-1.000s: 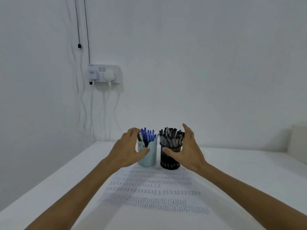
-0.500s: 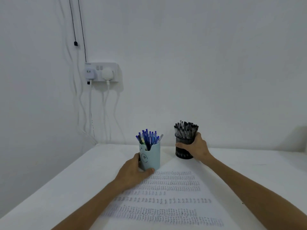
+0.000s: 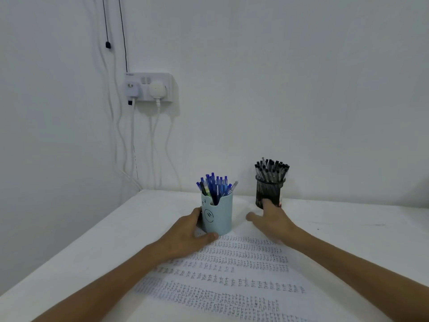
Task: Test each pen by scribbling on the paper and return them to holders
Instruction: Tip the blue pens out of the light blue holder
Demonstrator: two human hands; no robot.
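1. White wall (image 3: 301,89) is filling the background and meeting a side wall in a corner on the left, behind a white worktop (image 3: 348,224).
2. A wall socket (image 3: 151,88) is carrying two plugs, and white cables (image 3: 132,140) are hanging from it toward the worktop's far left corner.
3. A sheet of paper (image 3: 232,287) is lying flat on the worktop in front of the person. Rows of small dark scribbles are crossing it, and both forearms are reaching over it.
4. A light blue holder (image 3: 219,217) with a small face drawn on it is standing upright at the paper's far edge. Blue pens (image 3: 216,185) are standing in it and fanning out at the top.
5. The left hand (image 3: 185,235) is gripping this holder low on its left side. The thumb (image 3: 212,235) is curling across the front of its base, while the fingers (image 3: 198,214) are wrapping round behind, mostly hidden.
6. A black mesh holder (image 3: 269,191) is standing upright farther back and to the right, apart from the blue one. Black pens (image 3: 271,169) are sitting packed inside it.
7. The right hand (image 3: 271,221) is lying low over the worktop with its fingers stretching forward close together. Their tips are touching the base of the black mesh holder, and the thumb is spreading out to the left, clear of the holder and grasping nothing.
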